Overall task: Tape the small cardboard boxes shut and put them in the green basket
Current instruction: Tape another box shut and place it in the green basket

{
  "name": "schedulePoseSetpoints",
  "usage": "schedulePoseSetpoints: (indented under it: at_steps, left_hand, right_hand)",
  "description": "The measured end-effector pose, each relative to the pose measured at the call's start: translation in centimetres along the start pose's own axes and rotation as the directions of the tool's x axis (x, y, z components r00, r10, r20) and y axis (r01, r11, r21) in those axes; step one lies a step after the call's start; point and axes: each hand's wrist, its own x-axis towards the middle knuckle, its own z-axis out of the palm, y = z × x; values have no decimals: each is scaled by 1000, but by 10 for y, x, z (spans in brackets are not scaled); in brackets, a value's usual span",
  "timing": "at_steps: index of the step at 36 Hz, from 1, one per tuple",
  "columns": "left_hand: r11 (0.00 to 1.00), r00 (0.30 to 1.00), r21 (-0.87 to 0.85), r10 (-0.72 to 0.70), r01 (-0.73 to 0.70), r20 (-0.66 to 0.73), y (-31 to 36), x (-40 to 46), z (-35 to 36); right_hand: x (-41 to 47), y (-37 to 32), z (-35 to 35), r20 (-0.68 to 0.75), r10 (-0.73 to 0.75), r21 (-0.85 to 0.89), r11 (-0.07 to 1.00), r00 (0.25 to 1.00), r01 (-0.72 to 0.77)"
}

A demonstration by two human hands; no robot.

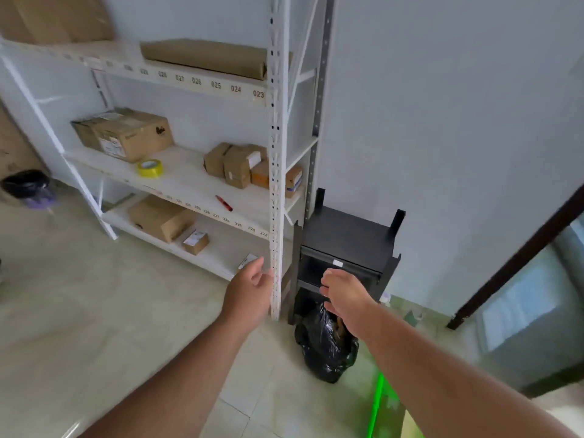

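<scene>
Pale tiled floor (94,311) and a blank grey wall fill my view, with a white metal shelving rack (278,184) standing on the left. Both bare arms stretch forward and down. I see the left hand (249,286) out flat-ish beside the rack's perforated upright, fingers loose and straight, gripping nothing. The right hand (343,292) hangs in front of a small black cabinet (347,235), knuckles up, fingers loosely curled; I can't tell whether anything is in it.

On the middle shelf, far right, a cluster of small cardboard boxes (240,167) sits partly behind the upright, matte brown with white labels. A glossy yellow tape roll (150,168) lies left of them, just beside a larger carton (126,134), and a slim red tool (223,203) rests near the shelf's front edge. A crinkled, shiny black plastic bag (325,346) slumps on the floor below the cabinet. Bright green plastic (377,403) shows at the near edge, blurred.
</scene>
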Motion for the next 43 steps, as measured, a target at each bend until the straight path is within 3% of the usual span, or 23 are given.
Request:
schedulePoseSetpoints:
  at_steps: [4,7,12,20,25,27,30,38,43]
  left_hand:
    - [999,997,-30,-30,28,-75,-10,12,-43]
    - [997,993,-52,-53,48,-105,-15,22,-64]
    - [996,988,-56,-71,64,-136,-22,45,-87]
    - [996,983,-9,-88,88,-162,-30,102,-106]
    - [996,987,20,-82,86,-136,-19,152,-106]
    - [997,990,33,-68,73,-122,-11,167,-106]
    - [998,994,31,-56,59,-93,-3,190,-106]
    - [1000,999,6,-17,17,-36,14,231,-110]
    - [1000,1000,4,-24,24,-5,9,255,-118]
  right_hand:
    - [27,-11,48,108,-28,-195,980,994,49]
    - [35,-25,75,141,-33,-239,969,989,66]
    - [70,-35,109,139,-59,-229,969,988,90]
    - [87,-77,145,173,-150,-57,985,973,162]
    - [122,-96,154,163,-134,-56,988,977,145]
    - [134,-105,156,140,-116,-140,981,983,136]
    - [153,-121,157,85,-83,-67,994,993,89]
    - [177,-151,164,129,-151,-33,987,980,157]
    - [189,-157,178,97,-97,-20,995,991,99]
